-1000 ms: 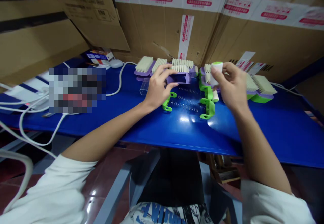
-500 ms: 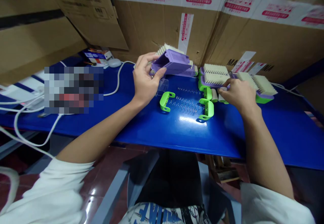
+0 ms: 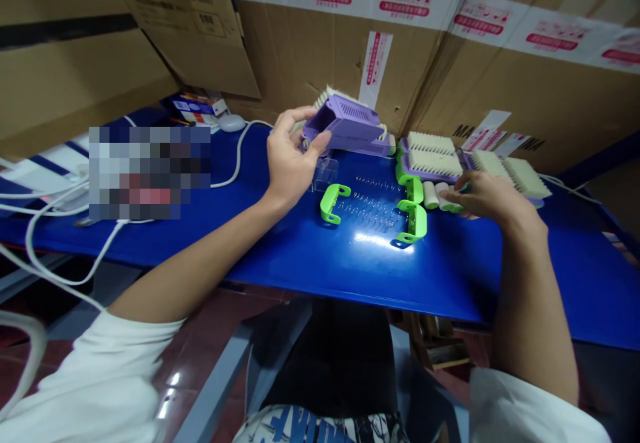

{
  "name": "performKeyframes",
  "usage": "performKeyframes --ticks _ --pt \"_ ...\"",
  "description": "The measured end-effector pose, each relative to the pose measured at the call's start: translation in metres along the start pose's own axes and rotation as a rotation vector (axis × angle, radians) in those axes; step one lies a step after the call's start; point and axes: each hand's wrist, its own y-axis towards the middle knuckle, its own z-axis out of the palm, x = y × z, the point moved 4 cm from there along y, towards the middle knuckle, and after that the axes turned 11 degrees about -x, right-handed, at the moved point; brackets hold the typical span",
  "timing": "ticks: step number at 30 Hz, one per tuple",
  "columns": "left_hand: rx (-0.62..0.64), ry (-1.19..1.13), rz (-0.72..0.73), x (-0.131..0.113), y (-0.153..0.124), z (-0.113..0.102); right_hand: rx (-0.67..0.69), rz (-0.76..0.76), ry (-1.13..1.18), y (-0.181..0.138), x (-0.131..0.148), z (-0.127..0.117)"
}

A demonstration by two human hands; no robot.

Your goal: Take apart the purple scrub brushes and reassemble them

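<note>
My left hand grips a purple plastic brush, tilted above the table, with its pale bristles facing up and away and a hollow end toward the hand. Over the right side, my right hand hovers with bent fingers apart, its fingertips at a row of short cream rollers. Whether they touch a roller is hard to see. Thin metal springs lie mid-table, between a green bracket on the left and two green brackets on the right.
Behind the rollers sit bristle brushes, with more bristle blocks farther right. A clear plastic piece lies below my left hand. White cables cross the left side of the blue table. Cardboard walls the back.
My right hand has shifted slightly right and down, uncovering more of the rollers, and its fingers have spread. My left hand keeps the brush raised in nearly the same pose.
</note>
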Motion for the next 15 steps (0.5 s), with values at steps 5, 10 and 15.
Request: performKeyframes --ticks 5,10,15 --pt "0.034 -0.011 -0.046 0.004 -0.001 0.002 0.004 0.033 -0.011 0.003 -0.003 0.009" --pt "0.069 -0.024 -0.06 0.008 -0.002 0.004 0.007 0.004 -0.027 0.002 -0.003 0.009" --pt "0.135 -0.121 -0.16 0.006 0.001 0.004 -0.484 -0.003 0.126 -0.013 0.016 -0.016"
